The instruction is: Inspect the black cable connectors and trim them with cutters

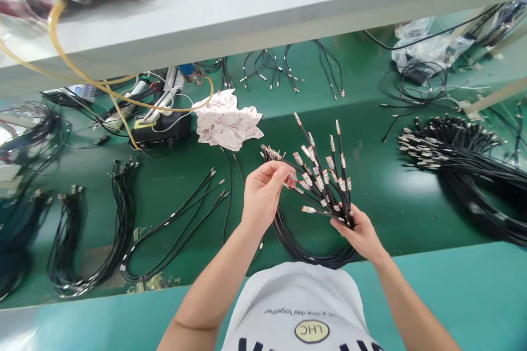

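Note:
A bundle of black cables point(317, 255) curves in a U over the green mat in front of me. My right hand point(360, 233) is closed round one end of the bundle, where many metal-tipped connectors point(325, 175) fan upward and to the left. With thumb and fingertips, my left hand point(265, 192) pinches one cable's connector end at the left side of that fan. Just behind my left hand, the bundle's other connector ends point(272, 152) lie close together. My left fingers partly hide the pinched connector.
Further cable bundles lie left point(123, 214) and right point(473, 175), with a few loose cables point(177, 219) between. A crumpled white cloth point(226, 120) rests near a black box point(164, 129). Yellow tubing point(82, 74) hangs from the white shelf point(288, 16) overhead.

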A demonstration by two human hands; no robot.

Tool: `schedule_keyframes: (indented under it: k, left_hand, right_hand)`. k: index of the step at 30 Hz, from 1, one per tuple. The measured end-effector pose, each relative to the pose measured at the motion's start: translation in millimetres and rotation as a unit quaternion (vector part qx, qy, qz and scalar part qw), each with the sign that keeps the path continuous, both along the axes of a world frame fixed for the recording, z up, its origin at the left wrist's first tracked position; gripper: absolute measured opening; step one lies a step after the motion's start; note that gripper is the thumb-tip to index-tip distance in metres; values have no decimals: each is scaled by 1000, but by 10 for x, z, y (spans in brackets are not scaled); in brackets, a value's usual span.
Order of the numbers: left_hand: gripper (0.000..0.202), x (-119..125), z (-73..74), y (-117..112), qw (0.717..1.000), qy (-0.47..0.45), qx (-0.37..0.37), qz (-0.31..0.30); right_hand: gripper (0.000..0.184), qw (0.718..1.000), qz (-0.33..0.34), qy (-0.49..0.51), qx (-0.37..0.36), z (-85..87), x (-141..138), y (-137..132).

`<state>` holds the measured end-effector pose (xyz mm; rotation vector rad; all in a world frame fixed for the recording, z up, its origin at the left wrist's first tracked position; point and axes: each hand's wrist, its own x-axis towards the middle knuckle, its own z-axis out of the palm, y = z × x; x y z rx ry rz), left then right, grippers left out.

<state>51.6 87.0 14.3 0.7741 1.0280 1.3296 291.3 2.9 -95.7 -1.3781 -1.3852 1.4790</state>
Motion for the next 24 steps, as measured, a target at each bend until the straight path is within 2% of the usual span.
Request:
schedule_keyframes:
  k: [14, 18, 22, 24]
  left_hand:
    - [16, 16, -139, 46, 1000, 12, -14, 12]
    - [18, 65, -79, 41, 1000, 12, 5, 2]
    - [30, 60, -3, 34, 999, 26, 31, -10]
    - [26, 18, 23, 52, 999, 21, 31, -5]
  right_hand:
    - [36, 999, -6, -39, 13, -13, 41, 75]
    - [36, 999, -9, -47, 8, -23, 40, 89]
    - [36, 999, -7, -52, 10, -31, 33, 64]
    - [36, 998, -5, -57, 12, -32, 23, 41]
